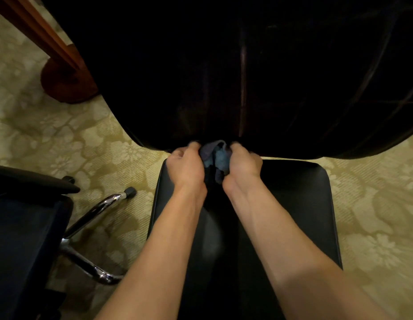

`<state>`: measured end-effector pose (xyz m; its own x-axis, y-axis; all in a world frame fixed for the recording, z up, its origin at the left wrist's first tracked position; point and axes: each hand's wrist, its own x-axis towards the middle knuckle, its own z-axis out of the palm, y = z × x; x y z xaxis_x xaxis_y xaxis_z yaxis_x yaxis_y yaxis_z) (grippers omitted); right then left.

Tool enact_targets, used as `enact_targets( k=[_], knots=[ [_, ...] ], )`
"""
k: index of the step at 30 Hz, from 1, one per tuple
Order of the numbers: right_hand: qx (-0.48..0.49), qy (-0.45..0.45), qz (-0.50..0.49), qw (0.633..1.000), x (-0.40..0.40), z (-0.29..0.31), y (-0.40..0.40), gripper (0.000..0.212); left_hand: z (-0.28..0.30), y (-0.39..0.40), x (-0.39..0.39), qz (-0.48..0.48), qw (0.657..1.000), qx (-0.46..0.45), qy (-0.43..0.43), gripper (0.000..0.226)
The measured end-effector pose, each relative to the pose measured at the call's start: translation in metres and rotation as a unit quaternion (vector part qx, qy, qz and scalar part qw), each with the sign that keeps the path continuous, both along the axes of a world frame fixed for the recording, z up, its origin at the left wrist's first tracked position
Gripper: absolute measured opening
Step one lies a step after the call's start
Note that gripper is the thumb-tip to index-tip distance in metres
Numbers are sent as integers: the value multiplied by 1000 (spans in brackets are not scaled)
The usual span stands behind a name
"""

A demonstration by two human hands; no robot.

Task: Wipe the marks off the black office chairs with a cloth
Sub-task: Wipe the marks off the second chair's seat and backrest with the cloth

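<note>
A black office chair fills the middle of the head view, its seat (300, 204) below me and its tall backrest (247, 77) rising ahead. A bunched blue-grey cloth (216, 158) sits at the back of the seat, just under the backrest's lower edge. My left hand (185, 166) grips the cloth's left side with curled fingers. My right hand (243, 163) grips its right side the same way. Both forearms reach forward over the seat. The fingertips are tucked out of sight under the backrest.
A second black chair (27, 227) stands at the left, with its armrest (34, 181) and chrome base legs (94, 209) on castors. A reddish wooden table pedestal (64, 82) stands at the upper left. Pale floral carpet (374, 215) lies all around.
</note>
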<state>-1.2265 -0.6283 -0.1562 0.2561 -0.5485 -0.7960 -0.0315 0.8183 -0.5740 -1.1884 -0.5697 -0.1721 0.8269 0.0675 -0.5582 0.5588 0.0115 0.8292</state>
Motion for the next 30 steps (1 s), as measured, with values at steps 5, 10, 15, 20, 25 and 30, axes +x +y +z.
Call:
enact_targets(
  k=[5, 10, 15, 20, 25, 30],
  knots=[
    [-19, -117, 5, 993, 9, 57, 11, 5, 62, 10, 4, 17, 986, -32, -163, 25],
    [-60, -109, -18, 992, 24, 53, 25, 14, 57, 14, 16, 39, 985, -27, -165, 23],
    [7, 50, 5, 999, 5, 26, 39, 19, 15, 32, -10, 36, 999, 35, 14, 28],
    [-16, 37, 15, 999, 21, 71, 21, 9, 61, 21, 10, 31, 999, 16, -12, 24],
    [-126, -34, -37, 991, 43, 144, 18, 10, 133, 4, 26, 5, 994, -46, -98, 19],
    [-239, -90, -35, 966, 48, 173, 8, 22, 175, -8, 34, -49, 976, -33, -208, 28]
  ],
)
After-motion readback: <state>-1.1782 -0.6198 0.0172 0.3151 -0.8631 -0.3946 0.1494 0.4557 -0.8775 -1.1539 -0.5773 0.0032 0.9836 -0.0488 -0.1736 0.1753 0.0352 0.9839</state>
